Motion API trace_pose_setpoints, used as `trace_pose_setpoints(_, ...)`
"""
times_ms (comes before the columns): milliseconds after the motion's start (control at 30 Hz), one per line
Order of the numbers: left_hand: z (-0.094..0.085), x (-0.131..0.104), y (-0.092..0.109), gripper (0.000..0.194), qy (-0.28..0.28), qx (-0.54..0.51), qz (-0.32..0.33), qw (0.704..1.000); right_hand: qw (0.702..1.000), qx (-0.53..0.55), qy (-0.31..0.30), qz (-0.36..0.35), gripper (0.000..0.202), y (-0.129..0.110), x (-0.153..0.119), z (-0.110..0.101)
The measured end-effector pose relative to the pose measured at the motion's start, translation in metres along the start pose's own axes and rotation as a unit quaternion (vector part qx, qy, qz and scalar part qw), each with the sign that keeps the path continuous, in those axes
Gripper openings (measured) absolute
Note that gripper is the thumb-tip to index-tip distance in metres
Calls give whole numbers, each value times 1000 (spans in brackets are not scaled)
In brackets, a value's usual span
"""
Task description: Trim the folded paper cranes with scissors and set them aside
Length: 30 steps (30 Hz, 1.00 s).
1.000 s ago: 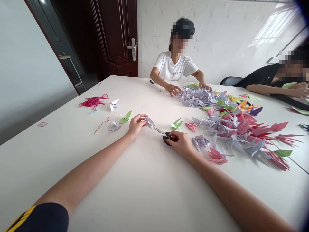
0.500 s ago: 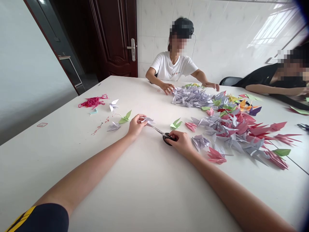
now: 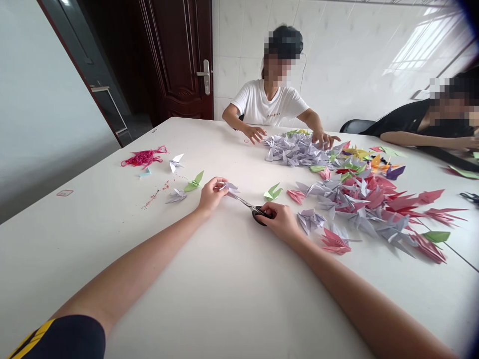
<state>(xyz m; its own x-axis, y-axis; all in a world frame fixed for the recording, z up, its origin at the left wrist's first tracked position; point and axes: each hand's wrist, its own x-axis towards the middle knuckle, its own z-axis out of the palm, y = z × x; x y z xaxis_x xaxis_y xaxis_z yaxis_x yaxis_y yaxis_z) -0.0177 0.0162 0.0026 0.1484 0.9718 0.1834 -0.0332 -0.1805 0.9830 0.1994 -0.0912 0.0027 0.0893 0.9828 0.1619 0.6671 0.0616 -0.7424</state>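
Note:
Between the thumb and fingers of my left hand (image 3: 212, 195) is a pale lilac paper crane (image 3: 231, 187). My right hand (image 3: 280, 218) grips the black handles of a pair of scissors (image 3: 247, 204), whose blades point left and reach the crane's underside. Whether the tips touch or enter the paper I cannot tell. Left of my left hand lie a green paper crane (image 3: 193, 181) and a lilac one (image 3: 176, 196). Beyond my right hand sits another green crane (image 3: 273, 192), beside a pink one (image 3: 296, 196).
A big pile of lilac and pink cranes (image 3: 374, 194) covers the table's (image 3: 194, 299) right side. Pink string (image 3: 144, 157) lies at the far left. One person (image 3: 267, 102) sits opposite, hands by the lilac cranes; another (image 3: 411, 124) sits at far right. More scissors (image 3: 470, 197) lie there.
The person opposite has shifted both hands, the one on the right now lower onto the lilac pile, the other slightly left. My own hands, crane and scissors stay nearly still.

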Motion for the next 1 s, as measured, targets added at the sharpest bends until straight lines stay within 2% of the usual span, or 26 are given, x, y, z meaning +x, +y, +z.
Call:
trace_pose_setpoints(433, -1, 0, -3, 28, -6, 29, 11, 999, 1000, -8, 0, 2, 25, -1, -1, 0)
trace_pose_setpoints(500, -1, 1, -2, 28, 10, 22, 19, 1000, 1000, -7, 4, 1, 25, -1, -1, 0)
trace_pose_setpoints(567, -3, 2, -2, 29, 52, 3, 36, 998, 1000, 1, 16, -2, 25, -1, -1, 0)
trace_pose_setpoints(667, -6, 4, -2, 34, 133, -22, 46, 990, 997, 30, 67, -19, 26, 2, -2, 1)
trace_pose_setpoints(733, -9, 5, -3, 35, 166, -2, 39, 985, 990, 42, 130, -38, 26, 5, -1, 1)
trace_pose_setpoints(867, -12, 6, -6, 21, 175, 80, 57, 980, 960, 18, 269, -79, 25, 11, 0, 1)
trace_pose_setpoints(1000, -12, 9, -8, 16, 199, 81, 61, 975, 941, -19, 329, -77, 30, 11, 0, 1)
